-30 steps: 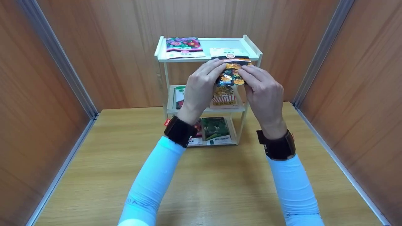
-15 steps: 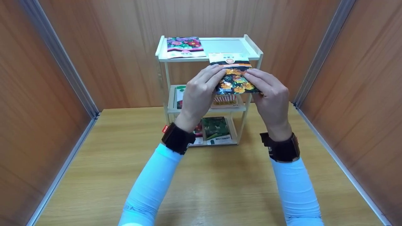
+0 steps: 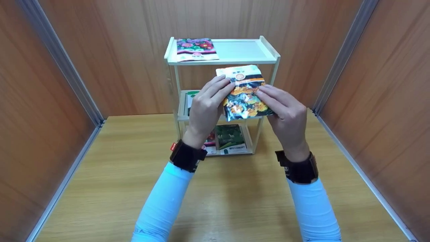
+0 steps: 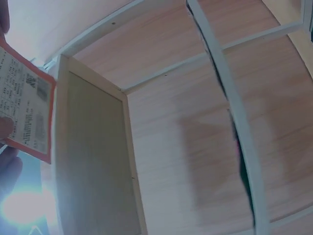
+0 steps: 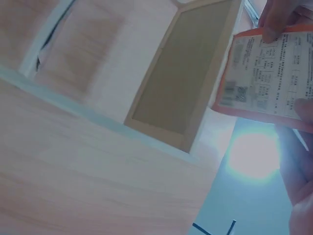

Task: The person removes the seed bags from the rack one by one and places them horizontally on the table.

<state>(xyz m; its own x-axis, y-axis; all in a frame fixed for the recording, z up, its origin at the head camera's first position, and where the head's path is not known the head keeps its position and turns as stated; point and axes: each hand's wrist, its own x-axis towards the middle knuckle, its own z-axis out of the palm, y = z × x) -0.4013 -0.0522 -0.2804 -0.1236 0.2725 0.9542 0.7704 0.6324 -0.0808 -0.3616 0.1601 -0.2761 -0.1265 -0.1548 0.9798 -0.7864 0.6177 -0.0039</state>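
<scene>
Both hands hold a seed packet [image 3: 247, 101] printed with orange flowers, in front of the white shelf rack [image 3: 242, 52]. My left hand [image 3: 206, 107] pinches its left edge, with fingers on the front. Along the right edge, my right hand [image 3: 289, 112] pinches it the same way. The packet is tilted, its white end away from me. In the left wrist view, the packet's back [image 4: 29, 105] shows printed text and an orange border. The right wrist view also shows this packet back [image 5: 259, 73], with thumbs against it.
A packet with pink and purple flowers [image 3: 197, 49] lies on the top tier's left side. The middle tier holds a partly hidden green-and-white packet [image 3: 191, 95]. On the bottom tier lie a dark green packet [image 3: 231, 137] and a reddish packet [image 3: 210, 144]. Wooden walls [image 3: 376, 84] enclose the sides.
The orange-flower packet has moved down and toward me from the top tier's front edge, held in both hands. It now covers the striped packet on the middle tier.
</scene>
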